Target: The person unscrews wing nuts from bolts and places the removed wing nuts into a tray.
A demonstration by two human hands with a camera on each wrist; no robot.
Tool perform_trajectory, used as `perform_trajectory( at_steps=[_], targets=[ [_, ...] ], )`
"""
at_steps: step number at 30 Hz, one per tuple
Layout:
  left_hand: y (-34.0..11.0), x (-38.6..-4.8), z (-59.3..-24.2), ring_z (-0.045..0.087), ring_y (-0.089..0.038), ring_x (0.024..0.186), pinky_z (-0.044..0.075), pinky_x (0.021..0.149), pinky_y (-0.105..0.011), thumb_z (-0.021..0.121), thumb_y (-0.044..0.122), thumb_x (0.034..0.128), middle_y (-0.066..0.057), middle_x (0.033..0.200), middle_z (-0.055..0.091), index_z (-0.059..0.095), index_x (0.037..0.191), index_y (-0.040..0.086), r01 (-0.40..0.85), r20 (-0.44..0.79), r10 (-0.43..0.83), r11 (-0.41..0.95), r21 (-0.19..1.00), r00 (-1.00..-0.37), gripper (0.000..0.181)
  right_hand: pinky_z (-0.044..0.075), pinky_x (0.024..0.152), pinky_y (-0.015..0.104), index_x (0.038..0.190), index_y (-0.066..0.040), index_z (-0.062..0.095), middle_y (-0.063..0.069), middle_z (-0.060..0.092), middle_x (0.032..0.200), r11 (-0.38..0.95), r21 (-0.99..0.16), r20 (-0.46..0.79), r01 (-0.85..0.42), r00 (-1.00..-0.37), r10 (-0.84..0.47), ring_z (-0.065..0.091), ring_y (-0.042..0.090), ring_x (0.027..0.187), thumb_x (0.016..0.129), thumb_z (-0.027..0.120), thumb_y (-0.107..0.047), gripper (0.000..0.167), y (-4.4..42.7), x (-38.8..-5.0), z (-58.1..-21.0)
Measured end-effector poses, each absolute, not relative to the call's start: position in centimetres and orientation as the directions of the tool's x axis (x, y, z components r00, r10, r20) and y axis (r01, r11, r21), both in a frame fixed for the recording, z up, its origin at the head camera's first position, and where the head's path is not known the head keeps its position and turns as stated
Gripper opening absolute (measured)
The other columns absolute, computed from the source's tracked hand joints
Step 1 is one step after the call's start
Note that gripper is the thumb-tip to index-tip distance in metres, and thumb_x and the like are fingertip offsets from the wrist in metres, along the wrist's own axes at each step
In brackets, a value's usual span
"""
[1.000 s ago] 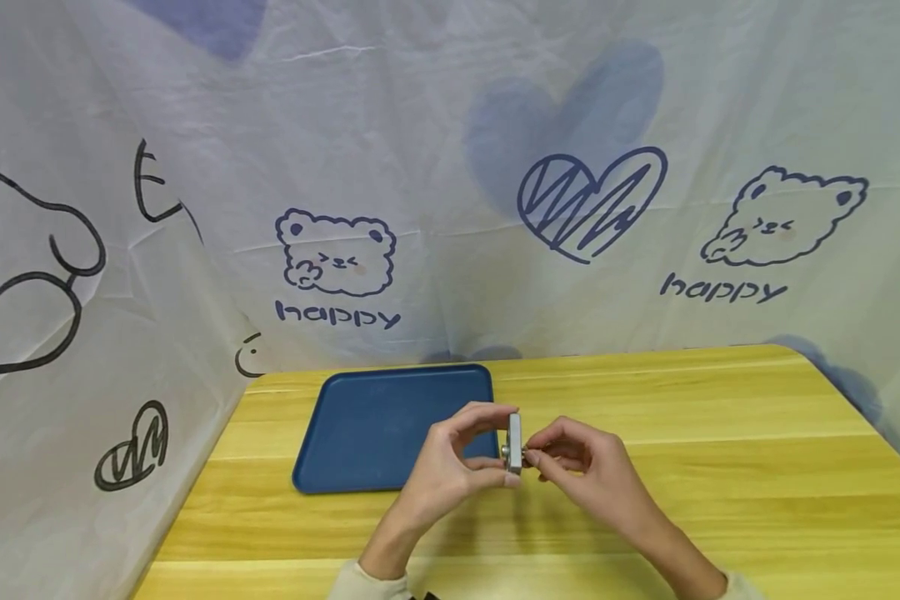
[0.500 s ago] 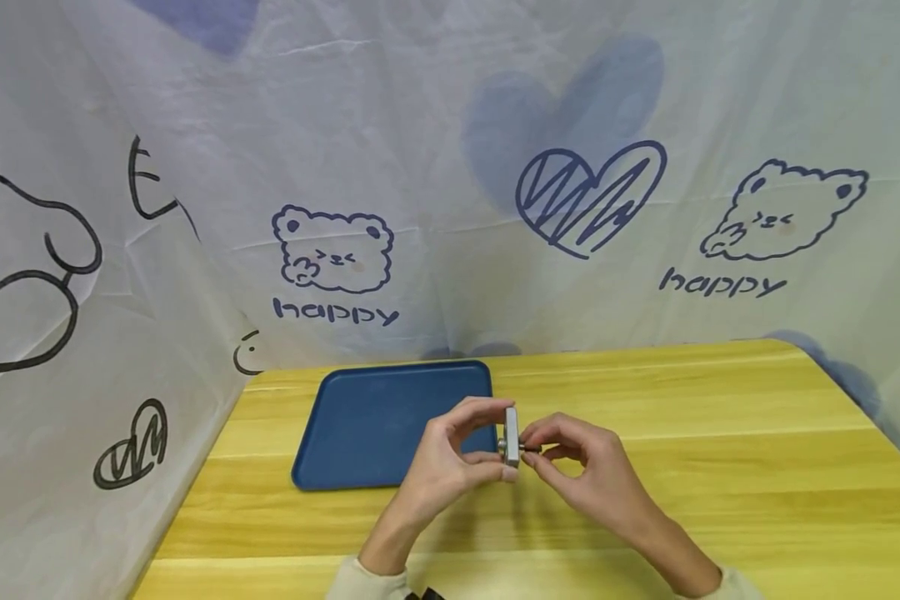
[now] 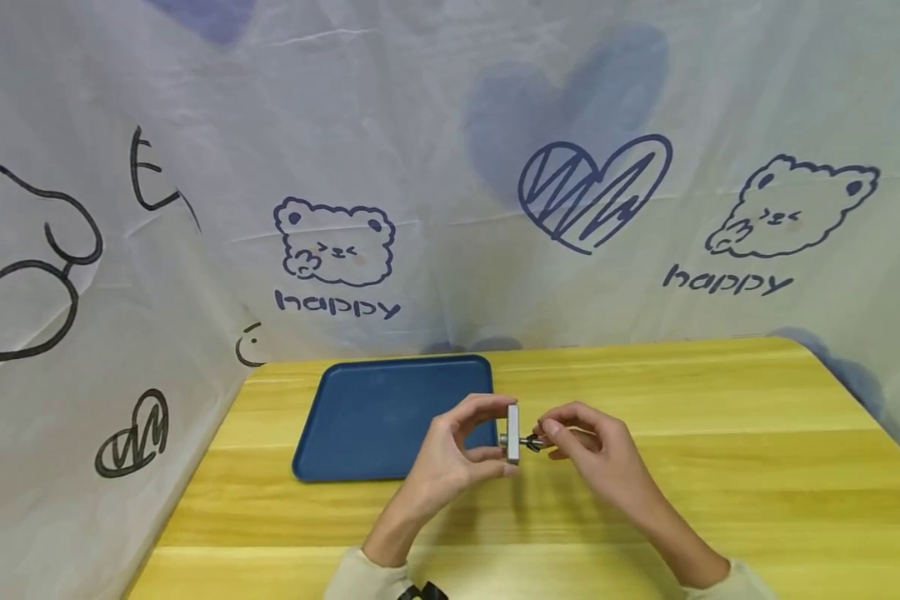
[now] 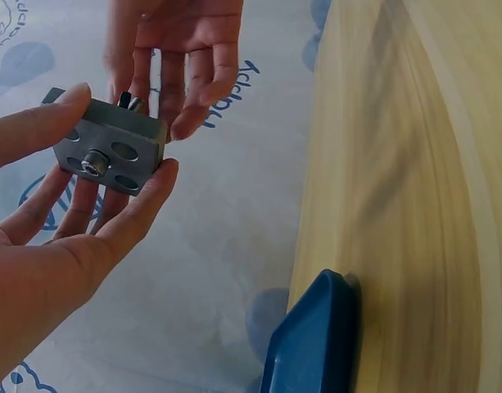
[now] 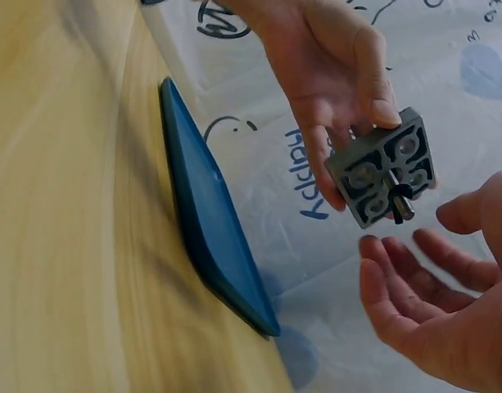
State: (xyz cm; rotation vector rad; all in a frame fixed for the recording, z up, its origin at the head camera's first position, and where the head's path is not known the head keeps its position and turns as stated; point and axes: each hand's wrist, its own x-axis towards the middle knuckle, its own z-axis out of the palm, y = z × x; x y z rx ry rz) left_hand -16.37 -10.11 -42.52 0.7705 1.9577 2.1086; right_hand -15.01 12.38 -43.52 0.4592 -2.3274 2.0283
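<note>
In the head view my left hand (image 3: 444,454) holds a grey metal block (image 3: 513,433) upright by its edges, between thumb and fingers. The left wrist view shows the block's face with oval holes and a round bolt head (image 4: 95,162) in the middle. From the ribbed back face, in the right wrist view, the bolt's shaft (image 5: 407,211) sticks out with a small black piece (image 5: 400,191) around it. Close to the shaft's end is my right hand (image 3: 607,458). Its fingers are loosely bent and apart from the shaft in the right wrist view.
A blue tray (image 3: 375,417) lies on the yellow wood-grain table (image 3: 720,433), behind and left of the hands. A pale printed cloth (image 3: 450,275) hangs along the table's back and left side.
My right hand has drawn away to the right from the block, and its fingertips have come off the bolt. More of the shaft and the black piece now shows. The left hand keeps its hold.
</note>
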Motion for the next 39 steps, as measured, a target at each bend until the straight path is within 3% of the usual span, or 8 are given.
perform_trajectory(
  at_steps=[7,17,24,32,39],
  targets=[
    [-9.8,-16.5,-43.4,0.050,-0.027,0.135,0.058,0.099,-0.043,0.075,-0.019,0.0789,-0.018,0.143,0.050,0.057,0.140,0.003,0.233,0.261,0.469,-0.117,0.965,-0.844,0.068,0.065,0.081,0.043,0.125,0.012,0.060,0.019,0.072,0.109,-0.007,-0.998,-0.051,0.055,-0.956,-0.290,0.074,0.029,0.094,0.104,0.065,-0.026,0.044,12.3,-15.3,-43.7],
    [-9.0,-16.4,-44.0,0.049,-0.024,0.134,0.059,0.097,-0.044,0.075,-0.020,0.0789,-0.016,0.141,0.051,0.054,0.139,-0.003,0.248,0.274,0.467,-0.117,0.962,-0.841,0.066,0.064,0.079,0.034,0.121,0.012,0.063,0.011,0.074,0.097,-0.058,-0.983,-0.140,0.173,-0.922,-0.360,0.073,0.020,0.086,0.102,0.067,-0.020,0.036,12.6,-15.7,-43.8],
    [-8.6,-16.2,-44.3,0.051,-0.026,0.133,0.060,0.095,-0.043,0.076,-0.021,0.0778,-0.017,0.141,0.052,0.054,0.139,-0.004,0.226,0.256,0.457,-0.121,0.967,-0.852,0.067,0.064,0.080,0.036,0.120,0.011,0.064,0.013,0.074,0.099,-0.041,-0.988,-0.123,0.147,-0.927,-0.356,0.072,0.021,0.088,0.102,0.067,-0.017,0.034,13.1,-15.4,-44.0],
    [-8.7,-15.7,-44.5,0.051,-0.031,0.133,0.060,0.095,-0.044,0.079,-0.019,0.0773,-0.015,0.138,0.053,0.058,0.137,0.004,0.179,0.224,0.444,-0.143,0.973,-0.868,0.068,0.065,0.078,0.043,0.118,0.009,0.067,0.018,0.073,0.107,0.062,-0.998,-0.001,-0.020,-0.945,-0.328,0.074,0.026,0.090,0.100,0.070,-0.017,0.032,12.9,-14.9,-44.5],
    [-9.1,-15.7,-44.6,0.051,-0.032,0.134,0.060,0.095,-0.044,0.080,-0.018,0.0777,-0.015,0.139,0.055,0.059,0.139,0.004,0.170,0.223,0.434,-0.158,0.973,-0.873,0.068,0.065,0.072,0.041,0.110,0.000,0.074,0.015,0.074,0.106,0.147,-0.970,0.151,-0.193,-0.955,-0.254,0.075,0.025,0.088,0.096,0.073,-0.010,0.017,12.2,-14.2,-44.7]
  ],
)
